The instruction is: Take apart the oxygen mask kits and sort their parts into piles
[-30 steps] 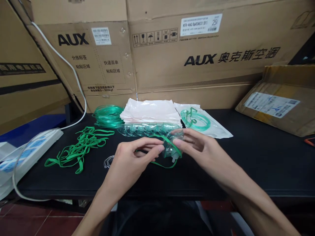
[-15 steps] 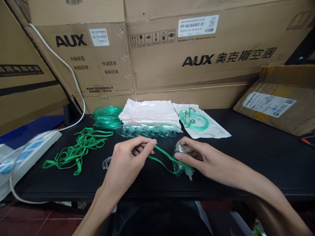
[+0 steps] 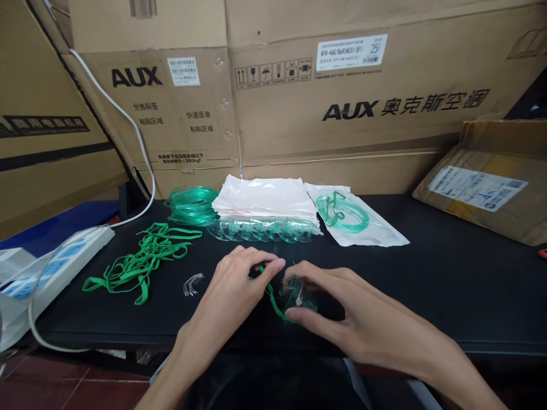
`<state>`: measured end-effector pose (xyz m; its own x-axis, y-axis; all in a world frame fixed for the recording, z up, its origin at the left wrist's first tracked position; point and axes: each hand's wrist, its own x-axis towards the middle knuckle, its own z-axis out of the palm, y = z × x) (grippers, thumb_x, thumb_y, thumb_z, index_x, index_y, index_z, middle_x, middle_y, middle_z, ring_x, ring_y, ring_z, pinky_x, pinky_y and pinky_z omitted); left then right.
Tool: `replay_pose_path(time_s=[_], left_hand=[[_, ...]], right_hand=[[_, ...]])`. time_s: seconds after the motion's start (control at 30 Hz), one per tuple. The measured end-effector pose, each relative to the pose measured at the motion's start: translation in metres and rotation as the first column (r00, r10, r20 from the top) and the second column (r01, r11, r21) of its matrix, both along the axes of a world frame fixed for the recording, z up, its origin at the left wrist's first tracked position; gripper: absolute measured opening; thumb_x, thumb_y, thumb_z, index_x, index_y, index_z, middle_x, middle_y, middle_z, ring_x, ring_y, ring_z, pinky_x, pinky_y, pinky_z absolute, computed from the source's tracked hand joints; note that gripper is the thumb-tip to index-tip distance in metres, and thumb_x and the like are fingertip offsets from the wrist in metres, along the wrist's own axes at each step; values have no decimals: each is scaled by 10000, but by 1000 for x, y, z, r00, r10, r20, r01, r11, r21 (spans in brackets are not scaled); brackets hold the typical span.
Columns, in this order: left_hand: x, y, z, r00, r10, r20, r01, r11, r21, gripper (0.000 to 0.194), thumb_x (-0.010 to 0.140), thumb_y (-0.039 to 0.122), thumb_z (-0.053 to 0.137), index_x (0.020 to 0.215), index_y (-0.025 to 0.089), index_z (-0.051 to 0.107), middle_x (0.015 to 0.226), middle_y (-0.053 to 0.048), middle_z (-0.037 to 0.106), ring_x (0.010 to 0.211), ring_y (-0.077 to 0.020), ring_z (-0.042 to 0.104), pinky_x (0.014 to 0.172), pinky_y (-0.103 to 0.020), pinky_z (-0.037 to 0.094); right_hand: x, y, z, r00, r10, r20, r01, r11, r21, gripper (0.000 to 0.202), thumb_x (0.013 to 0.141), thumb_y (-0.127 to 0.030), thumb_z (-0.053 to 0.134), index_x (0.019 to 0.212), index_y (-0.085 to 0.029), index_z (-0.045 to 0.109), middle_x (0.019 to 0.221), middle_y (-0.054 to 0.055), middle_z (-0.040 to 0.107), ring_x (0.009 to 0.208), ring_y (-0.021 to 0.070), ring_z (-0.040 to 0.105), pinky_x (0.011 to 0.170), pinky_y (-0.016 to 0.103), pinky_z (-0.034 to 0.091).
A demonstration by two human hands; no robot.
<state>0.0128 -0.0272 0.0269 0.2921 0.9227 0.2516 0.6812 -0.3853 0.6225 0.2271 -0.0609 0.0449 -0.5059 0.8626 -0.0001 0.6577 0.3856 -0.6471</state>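
Observation:
My right hand (image 3: 342, 304) is closed round a clear oxygen mask (image 3: 298, 293) just above the black table, thumb on the near side and fingers on the far side. A green elastic strap (image 3: 276, 304) runs from beside the mask to my left hand (image 3: 241, 279), which pinches it between thumb and fingers. The mask is blurred, so I cannot tell how the strap joins it. Left of my left hand lie several thin silvery strips (image 3: 194, 284). A tangled pile of green straps (image 3: 147, 256) is farther left. Nested clear masks (image 3: 260, 229) lie in a row beyond my hands.
Behind the masks is a stack of white pouches (image 3: 265, 196), with coiled green tubing (image 3: 192, 206) on its left. A pouch with tubing on it (image 3: 380, 228) lies right. A power strip (image 3: 72, 267) edges the left side; cardboard boxes (image 3: 282, 125) wall the back.
The mask has turned and shifted slightly left in my right hand, closer to my left hand. The strap between my hands now hangs shorter and steeper. The head view has shifted a little.

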Motion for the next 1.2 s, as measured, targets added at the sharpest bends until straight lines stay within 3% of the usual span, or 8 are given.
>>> replay_pose_path(time_s=[0.17,0.3,0.5,0.6,0.77,1.03,1.2], left_hand=[[-3,0,-3,994,-88,-68,78,988,-137,189,987,291,643,1125,282,771,994,-5,726,1004,-225,643,917,-352,433],[-5,0,-5,987,-130,-99,116,984,-132,183,924,330,727,1104,310,752,980,16,696,996,-222,624,899,-346,422],[-6,-3,-5,969,-212,-131,199,975,-103,146,902,151,707,989,269,707,951,31,670,943,-195,592,832,-318,406],[-5,-4,-5,969,-222,-111,209,971,-116,158,894,132,705,973,268,702,939,33,668,930,-190,594,816,-309,408],[-4,-5,-1,980,-188,-73,176,974,-144,101,961,216,637,975,271,720,948,24,693,929,-192,619,822,-313,416],[4,-10,1,978,-201,-62,187,966,-180,89,862,148,684,871,234,706,850,34,652,806,-166,585,719,-282,386],[7,-9,-3,984,-175,-29,168,972,-166,140,895,113,617,845,219,694,823,37,632,722,-139,548,678,-269,369]], right_hand=[[-2,-2,2,1000,19,2,-19,1000,-23,406,941,-597,625,1313,-436,617,1146,-5,742,1151,275,665,869,364,530],[7,7,4,1000,-18,-26,17,1000,-25,286,980,-583,582,1117,-340,644,985,-19,721,962,220,656,814,338,495],[11,19,-2,998,25,-51,-27,999,-24,328,1016,-602,513,1059,-290,600,810,-34,632,725,173,557,670,308,438],[11,17,-4,1000,-19,-8,19,1000,-5,353,1010,-629,493,1092,-303,602,815,-18,634,781,201,594,709,326,460],[12,10,-5,991,-119,55,121,992,-30,416,977,-703,480,1204,-370,581,1005,25,684,1020,272,648,857,405,501],[9,11,-5,999,-49,14,49,999,-2,343,1003,-626,503,1176,-343,593,1002,16,695,1021,261,644,854,391,494],[9,15,-2,998,-26,-58,26,1000,4,257,1022,-539,540,1173,-337,590,1056,-10,697,1041,228,628,877,363,463]])
